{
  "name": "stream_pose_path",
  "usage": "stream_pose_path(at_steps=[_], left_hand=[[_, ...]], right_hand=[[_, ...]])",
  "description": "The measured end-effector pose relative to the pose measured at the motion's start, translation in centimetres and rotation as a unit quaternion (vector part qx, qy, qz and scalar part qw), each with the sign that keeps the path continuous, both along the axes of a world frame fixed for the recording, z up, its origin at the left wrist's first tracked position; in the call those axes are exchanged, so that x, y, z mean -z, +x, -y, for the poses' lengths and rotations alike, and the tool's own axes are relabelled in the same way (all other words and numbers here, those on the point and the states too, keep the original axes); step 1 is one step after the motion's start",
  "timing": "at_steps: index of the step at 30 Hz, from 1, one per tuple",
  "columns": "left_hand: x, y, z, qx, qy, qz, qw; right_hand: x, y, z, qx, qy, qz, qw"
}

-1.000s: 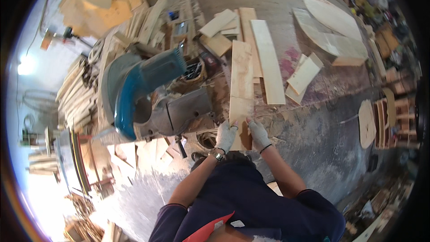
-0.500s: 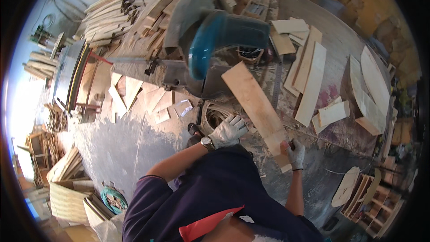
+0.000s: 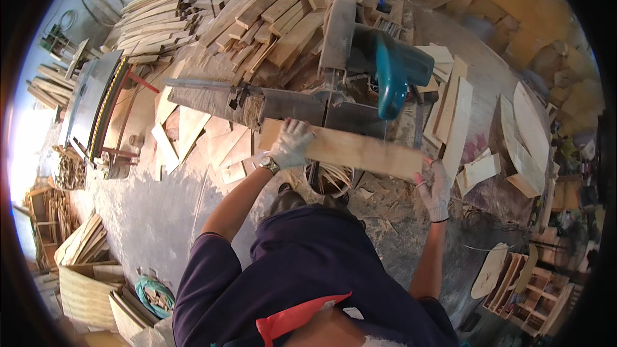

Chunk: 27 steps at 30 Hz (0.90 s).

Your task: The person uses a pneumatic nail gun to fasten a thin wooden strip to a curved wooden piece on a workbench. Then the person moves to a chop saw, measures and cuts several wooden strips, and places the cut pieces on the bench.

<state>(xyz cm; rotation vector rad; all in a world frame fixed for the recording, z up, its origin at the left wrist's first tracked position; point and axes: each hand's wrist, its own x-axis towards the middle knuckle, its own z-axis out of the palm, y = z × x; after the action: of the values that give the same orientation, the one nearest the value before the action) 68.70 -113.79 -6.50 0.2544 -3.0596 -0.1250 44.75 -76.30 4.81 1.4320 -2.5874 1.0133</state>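
A pale wooden board (image 3: 363,149) lies nearly level across in front of me, close to the near edge of the saw's base. My left hand (image 3: 292,144), in a white knit glove with a watch at the wrist, is closed over the board near its left end. At the other end, my right hand (image 3: 435,187), also gloved, has its thumb and fingers around the board's right tip. Just beyond the board stands a miter saw with a teal housing (image 3: 392,77), its head raised above a dark metal fence (image 3: 289,108).
Stacked planks (image 3: 276,19) lie behind the saw. Long cut boards (image 3: 455,115) and short offcuts (image 3: 481,170) rest on the bench at the right. Below the board stands a round bin of scraps (image 3: 330,178). Wooden crates (image 3: 536,289) stand at lower right.
The board has swung from a steep slant to nearly level, toward the saw's front. My left hand has moved up and taken hold of its left end; my right hand has moved up with it.
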Motion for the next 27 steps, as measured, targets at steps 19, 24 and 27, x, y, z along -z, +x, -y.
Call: stream_pose_path(at_steps=[19,24,27], left_hand=[[5.1,3.1,14.3,-0.138,0.071,-0.079,0.985],[3.9,2.8,14.0,-0.152,0.045,-0.042,0.986],[3.3,2.8,14.1,-0.139,0.032,-0.036,0.989]], right_hand=[[-21.9,6.2,20.2,0.083,0.022,0.093,0.992],[-22.4,2.8,24.5,0.039,0.23,-0.081,0.969],[-23.5,2.0,26.6,0.106,0.366,-0.047,0.923]])
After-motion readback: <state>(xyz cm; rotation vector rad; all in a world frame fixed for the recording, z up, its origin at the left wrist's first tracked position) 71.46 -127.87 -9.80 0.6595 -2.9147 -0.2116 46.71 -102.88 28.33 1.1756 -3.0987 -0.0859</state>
